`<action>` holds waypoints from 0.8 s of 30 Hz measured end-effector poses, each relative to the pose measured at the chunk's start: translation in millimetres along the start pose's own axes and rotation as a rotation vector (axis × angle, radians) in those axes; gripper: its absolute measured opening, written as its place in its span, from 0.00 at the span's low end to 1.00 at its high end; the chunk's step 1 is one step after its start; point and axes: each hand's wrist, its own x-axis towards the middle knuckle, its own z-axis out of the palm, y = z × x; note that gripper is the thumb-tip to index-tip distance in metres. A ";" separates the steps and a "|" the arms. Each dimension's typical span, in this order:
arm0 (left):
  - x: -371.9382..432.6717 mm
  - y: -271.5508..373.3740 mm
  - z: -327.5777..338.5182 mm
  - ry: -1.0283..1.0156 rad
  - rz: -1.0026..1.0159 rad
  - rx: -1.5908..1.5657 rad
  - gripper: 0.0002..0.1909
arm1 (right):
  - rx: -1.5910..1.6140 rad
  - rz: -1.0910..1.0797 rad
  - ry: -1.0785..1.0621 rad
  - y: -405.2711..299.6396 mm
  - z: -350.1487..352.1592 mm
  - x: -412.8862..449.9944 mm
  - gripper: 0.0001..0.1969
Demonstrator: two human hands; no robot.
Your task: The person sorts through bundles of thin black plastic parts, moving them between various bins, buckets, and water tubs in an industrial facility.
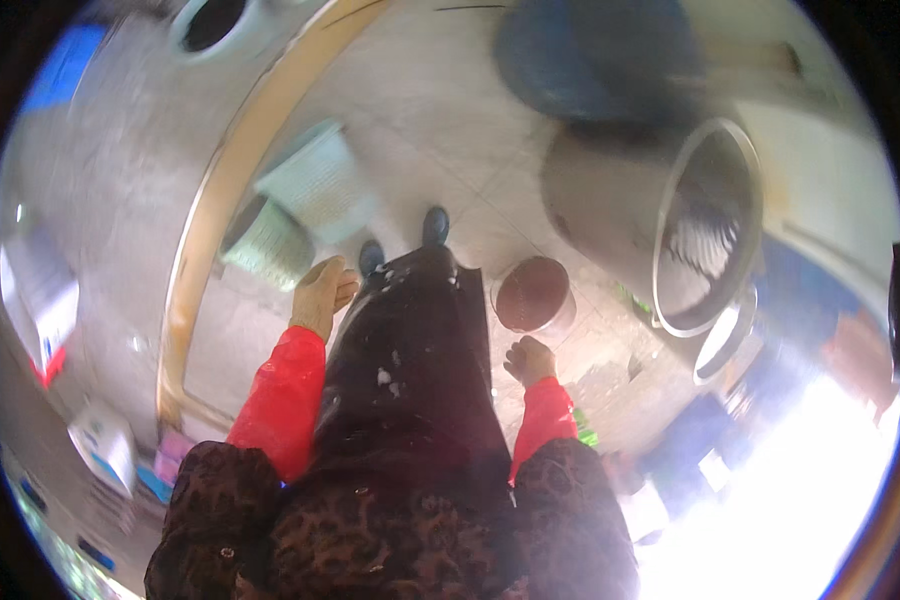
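My left hand (pixel 325 294) hangs in front of the black apron (pixel 412 360), fingers loosely curled and holding nothing I can see. Just beyond it on the floor are two pale green baskets (pixel 322 184), the smaller one (pixel 277 251) nearer the hand. My right hand (pixel 531 360) is on the other side of the apron, its fingers curled in a loose fist with nothing visible in it. Close by stands a small bucket (pixel 532 295) with a reddish-brown inside; in the picture the hand appears just below it. Both forearms wear red sleeves.
A large grey tub (pixel 607 202) stands to the right, with a blurred blue barrel (pixel 600 60) farther ahead. A yellowish raised edge (pixel 221 169) curves along the left. A pale round container (pixel 251 26) sits beyond that edge. Strong glare whitens the lower right.
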 end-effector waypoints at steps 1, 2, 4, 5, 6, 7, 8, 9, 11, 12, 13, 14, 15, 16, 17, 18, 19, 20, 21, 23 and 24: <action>-2.8 -0.7 34.1 -0.063 0.066 0.100 0.21 | -0.125 -0.039 0.065 -2.2 -33.0 -10.7 0.02; -12.2 22.5 50.1 -0.152 0.088 0.180 0.20 | -0.210 -0.051 0.146 15.2 -37.4 -25.7 0.02; -16.8 23.2 98.5 -0.287 0.177 0.246 0.19 | -0.113 -0.090 0.339 7.4 -38.1 -29.4 0.03; -19.8 12.7 125.9 -0.390 0.230 0.269 0.18 | -0.060 -0.081 0.531 4.4 -48.8 -30.6 0.04; -24.5 -5.8 148.7 -0.500 0.265 0.270 0.16 | 0.031 -0.227 0.474 14.2 -71.5 -31.1 0.04; -26.0 -18.3 181.0 -0.699 0.366 0.312 0.16 | -0.184 -0.278 0.587 8.5 -94.2 -35.5 0.06; -30.8 -35.9 214.5 -0.707 0.461 0.532 0.16 | -0.404 -0.320 0.700 1.3 -116.6 -35.9 0.09; -55.7 -25.9 261.9 -0.714 0.648 0.653 0.15 | -0.468 -0.460 0.814 -38.1 -116.7 -45.4 0.14; -78.0 -46.8 338.1 -0.786 1.130 0.790 0.14 | -0.611 -0.717 1.012 -101.3 -121.1 -69.3 0.22; -88.0 -58.8 368.1 -0.824 1.394 0.828 0.14 | -0.689 -0.787 1.067 -125.3 -121.7 -86.1 0.24; -94.6 -69.8 396.1 -0.838 1.559 0.822 0.13 | -0.666 -0.877 1.132 -139.8 -128.5 -88.9 0.24; -99.8 -80.3 425.3 -0.846 1.727 0.796 0.13 | -0.652 -0.972 1.199 -157.6 -139.4 -89.8 0.23; -103.9 -86.4 452.4 -0.862 1.737 0.813 0.13 | -0.747 -1.031 1.216 -179.2 -149.2 -89.8 0.23; -110.0 -90.2 483.1 -0.853 1.812 0.984 0.12 | -0.850 -1.105 1.223 -208.2 -162.1 -89.7 0.24; -106.3 -96.1 501.8 -0.861 1.870 1.173 0.12 | -0.873 -0.986 1.188 -226.6 -170.6 -80.0 0.23; -91.0 -105.1 505.6 -0.844 1.900 1.270 0.12 | -0.883 -0.847 1.147 -230.4 -170.7 -68.1 0.23; -79.9 -113.9 520.0 -0.788 1.936 1.356 0.13 | -1.003 -0.645 1.070 -248.8 -167.7 -74.9 0.25; -66.0 -119.3 529.7 -0.804 1.865 1.543 0.14 | -1.055 -0.515 1.009 -257.7 -178.8 -63.3 0.23; -66.7 -130.3 543.1 -0.774 1.746 1.713 0.15 | -1.110 -0.382 0.957 -271.3 -200.2 -55.9 0.22; -83.6 -147.2 575.8 -0.625 1.324 2.171 0.18 | -1.207 -0.242 0.833 -293.4 -233.7 -41.8 0.18; -75.5 -155.8 580.0 -0.619 1.314 2.202 0.18 | -1.268 -0.220 0.752 -296.4 -236.8 -34.6 0.15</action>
